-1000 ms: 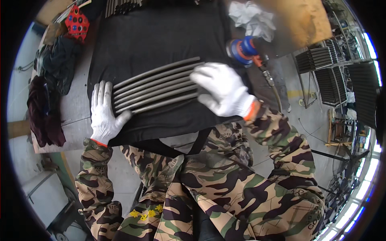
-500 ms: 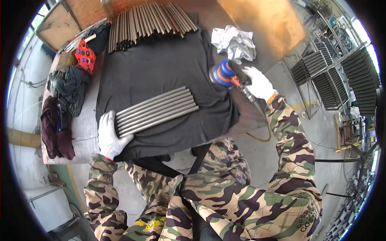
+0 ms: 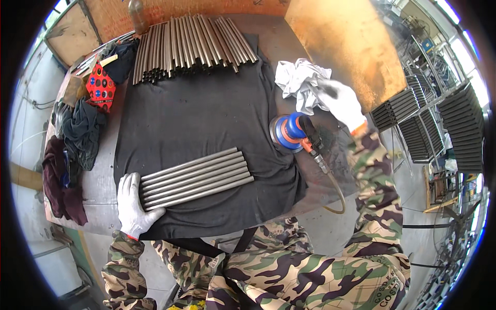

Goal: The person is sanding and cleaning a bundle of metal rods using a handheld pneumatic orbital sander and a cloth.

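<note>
Several grey metal tubes point(image 3: 196, 177) lie side by side on a black cloth point(image 3: 201, 119) over the workbench. My left hand point(image 3: 132, 204), in a white glove, presses flat against their left ends. My right hand point(image 3: 341, 103), also gloved, reaches to the white rag point(image 3: 299, 82) at the bench's right side and touches it; motion blur hides the grip. A blue and orange air sander point(image 3: 292, 133) lies on the bench just below that hand, its hose point(image 3: 336, 188) trailing off the edge.
A larger stack of metal tubes point(image 3: 191, 46) lies at the far end of the cloth. Dark rags point(image 3: 77, 139) and a red spotted item point(image 3: 101, 88) sit on the left edge. A rusty sheet point(image 3: 346, 46) stands at right, racks of tubes point(image 3: 439, 119) beyond.
My right hand left the tubes, passed over the sander and now reaches the white rag. My left hand stays at the tubes' left ends.
</note>
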A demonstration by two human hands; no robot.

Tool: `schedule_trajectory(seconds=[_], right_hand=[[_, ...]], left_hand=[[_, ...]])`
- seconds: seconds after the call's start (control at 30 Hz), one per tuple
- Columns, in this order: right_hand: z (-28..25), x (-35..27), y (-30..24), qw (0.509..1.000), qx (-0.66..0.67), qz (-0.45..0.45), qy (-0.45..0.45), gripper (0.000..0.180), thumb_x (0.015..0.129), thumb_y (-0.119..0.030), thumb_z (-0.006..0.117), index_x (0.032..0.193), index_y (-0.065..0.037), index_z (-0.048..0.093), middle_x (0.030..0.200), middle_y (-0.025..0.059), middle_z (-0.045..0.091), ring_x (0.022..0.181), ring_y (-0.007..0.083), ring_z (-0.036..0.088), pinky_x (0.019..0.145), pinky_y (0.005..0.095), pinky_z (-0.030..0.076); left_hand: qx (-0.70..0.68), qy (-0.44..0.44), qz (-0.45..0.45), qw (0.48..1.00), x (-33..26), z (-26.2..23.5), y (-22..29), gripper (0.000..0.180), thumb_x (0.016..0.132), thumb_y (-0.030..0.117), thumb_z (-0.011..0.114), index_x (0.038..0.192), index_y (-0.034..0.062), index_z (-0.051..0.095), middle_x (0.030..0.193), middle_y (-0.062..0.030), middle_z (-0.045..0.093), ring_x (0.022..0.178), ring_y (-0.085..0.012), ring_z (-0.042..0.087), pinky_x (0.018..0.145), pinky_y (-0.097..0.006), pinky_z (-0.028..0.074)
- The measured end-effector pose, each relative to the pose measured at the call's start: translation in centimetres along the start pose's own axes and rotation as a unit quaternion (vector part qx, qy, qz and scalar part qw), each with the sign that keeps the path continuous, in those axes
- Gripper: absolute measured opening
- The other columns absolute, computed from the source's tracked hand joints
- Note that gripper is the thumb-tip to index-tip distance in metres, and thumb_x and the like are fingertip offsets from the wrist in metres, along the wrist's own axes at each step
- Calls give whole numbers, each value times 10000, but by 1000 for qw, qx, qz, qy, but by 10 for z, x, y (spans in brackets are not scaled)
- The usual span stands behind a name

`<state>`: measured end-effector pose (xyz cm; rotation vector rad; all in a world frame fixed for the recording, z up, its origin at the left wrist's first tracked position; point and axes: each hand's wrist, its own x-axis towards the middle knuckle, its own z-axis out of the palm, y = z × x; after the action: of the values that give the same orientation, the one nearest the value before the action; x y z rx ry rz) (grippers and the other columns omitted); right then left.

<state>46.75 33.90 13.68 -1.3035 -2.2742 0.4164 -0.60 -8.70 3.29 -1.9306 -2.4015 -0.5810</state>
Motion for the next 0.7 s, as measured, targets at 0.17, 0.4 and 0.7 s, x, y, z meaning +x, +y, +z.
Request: schedule_trajectory(seconds=[0.17, 0.4, 0.7], right_hand=[[63, 78, 7, 969, -209, 114, 73, 999, 857, -690, 749, 1578, -58, 469, 1546, 290, 520, 1459, 501, 472, 1195, 595, 399], [30, 101, 98, 969, -77, -202, 122, 265, 958, -187, 663, 1171, -51, 742, 1073, 109, 764, 990, 244, 743, 926, 373, 591], [-19, -23, -165, 958, 239, -148, -62, 348, 922, 36, 634, 1270, 46, 629, 1005, 185, 757, 877, 204, 758, 752, 340, 633]], left_hand=[[-2, 5, 6, 1000, 0, 5, -1, 1134, 550, 372, 923, 1501, -59, 482, 1488, -285, 524, 1451, -497, 436, 1244, -565, 359], [-10, 15, 36, 999, 12, 2, 4, 1174, 600, 514, 930, 1514, -66, 474, 1494, -278, 531, 1446, -507, 439, 1250, -571, 341], [-5, 15, 3, 1000, 8, 2, -3, 1099, 670, 501, 912, 1526, -43, 488, 1539, -266, 518, 1495, -484, 403, 1270, -560, 315]])
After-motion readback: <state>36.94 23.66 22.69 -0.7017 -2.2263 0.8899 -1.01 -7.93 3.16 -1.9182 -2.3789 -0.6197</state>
